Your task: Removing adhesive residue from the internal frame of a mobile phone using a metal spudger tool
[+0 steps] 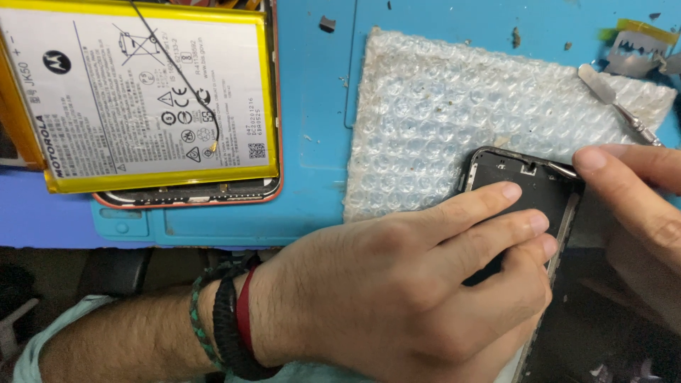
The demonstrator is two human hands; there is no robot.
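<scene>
The left hand (425,284) gripped a phone frame (528,191) — fingers flat across it — while the right hand (638,198) pinched its far edge (bubble wrap (454,106) beyond them).

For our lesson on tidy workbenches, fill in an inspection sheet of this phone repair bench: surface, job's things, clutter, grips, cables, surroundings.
Surface: blue mat, with a bubble wrap sheet on it.
Job's things: dark phone frame lying partly on the bubble wrap.
Clutter: opened phone with a yellow-edged battery at the mat's left; metal spudger and razor blade at top right; small scraps on the mat.
Grips: left hand presses the frame with its fingers; right hand pinches the frame's top right corner.
Cables: thin black wire across the battery.
Surroundings: dark area below the mat's edge, unclear.
</scene>
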